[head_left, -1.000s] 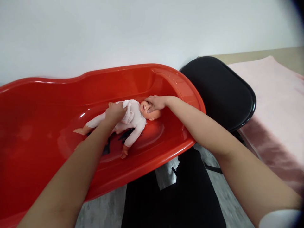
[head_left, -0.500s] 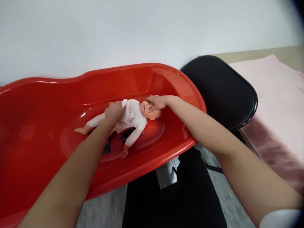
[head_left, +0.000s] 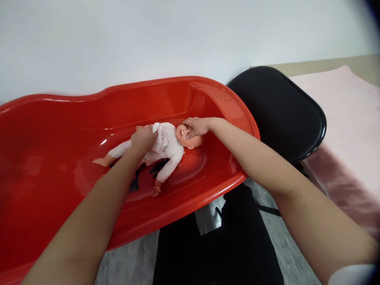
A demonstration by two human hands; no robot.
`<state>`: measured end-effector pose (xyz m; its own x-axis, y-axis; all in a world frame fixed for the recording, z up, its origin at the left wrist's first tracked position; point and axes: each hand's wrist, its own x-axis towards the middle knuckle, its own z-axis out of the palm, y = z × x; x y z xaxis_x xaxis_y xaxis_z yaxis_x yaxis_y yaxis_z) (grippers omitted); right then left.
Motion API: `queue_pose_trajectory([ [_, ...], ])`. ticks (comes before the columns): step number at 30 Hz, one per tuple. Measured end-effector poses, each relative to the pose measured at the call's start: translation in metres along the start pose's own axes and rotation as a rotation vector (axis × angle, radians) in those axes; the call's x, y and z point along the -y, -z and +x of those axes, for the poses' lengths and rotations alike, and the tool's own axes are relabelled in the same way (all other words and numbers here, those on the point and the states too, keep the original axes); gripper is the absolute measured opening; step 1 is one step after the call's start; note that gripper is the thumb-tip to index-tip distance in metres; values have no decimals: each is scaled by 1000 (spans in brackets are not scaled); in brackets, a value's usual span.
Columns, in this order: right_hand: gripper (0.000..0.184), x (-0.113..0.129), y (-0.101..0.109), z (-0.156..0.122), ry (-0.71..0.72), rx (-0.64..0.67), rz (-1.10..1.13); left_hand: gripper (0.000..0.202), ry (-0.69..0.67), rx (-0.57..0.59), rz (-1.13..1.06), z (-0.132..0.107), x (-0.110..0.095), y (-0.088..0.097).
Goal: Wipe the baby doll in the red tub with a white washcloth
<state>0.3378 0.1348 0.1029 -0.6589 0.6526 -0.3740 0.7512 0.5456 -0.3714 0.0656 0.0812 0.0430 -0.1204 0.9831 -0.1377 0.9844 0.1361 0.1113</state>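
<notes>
A baby doll (head_left: 169, 148) in a pale pink suit lies on its back inside a glossy red plastic tub (head_left: 219, 107), head toward the right. My left hand (head_left: 144, 139) is closed on the cloth at the doll's belly. My right hand (head_left: 196, 126) rests on the doll's head, fingers curled over its face and forehead. One bare doll arm reaches toward me and a bare foot points left. Something dark lies under the doll on the tub floor.
A black padded seat (head_left: 279, 111) stands just right of the tub. A pink cloth (head_left: 350, 126) covers the surface at far right. A white wall rises behind. Below the tub's near rim are grey floor and dark shapes.
Both hands stay on the doll with hardly any movement. The view has shifted slightly, so tub and seat sit a little higher in frame.
</notes>
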Motion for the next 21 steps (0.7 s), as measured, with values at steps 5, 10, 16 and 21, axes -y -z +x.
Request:
queue_pose_trajectory([
  [5,71,0,0,0,-9,4,12,61,-12,-1,-15,0,0,-1],
  [10,69,4,2,-2,-22,21,5,55,-1,16,-16,-3,-2,2],
  [16,68,9,6,-9,-26,21,-4,56,-2,-5,-47,1,-1,-3],
  [21,66,11,7,-10,-31,34,3,55,20,-10,-36,4,1,-6],
])
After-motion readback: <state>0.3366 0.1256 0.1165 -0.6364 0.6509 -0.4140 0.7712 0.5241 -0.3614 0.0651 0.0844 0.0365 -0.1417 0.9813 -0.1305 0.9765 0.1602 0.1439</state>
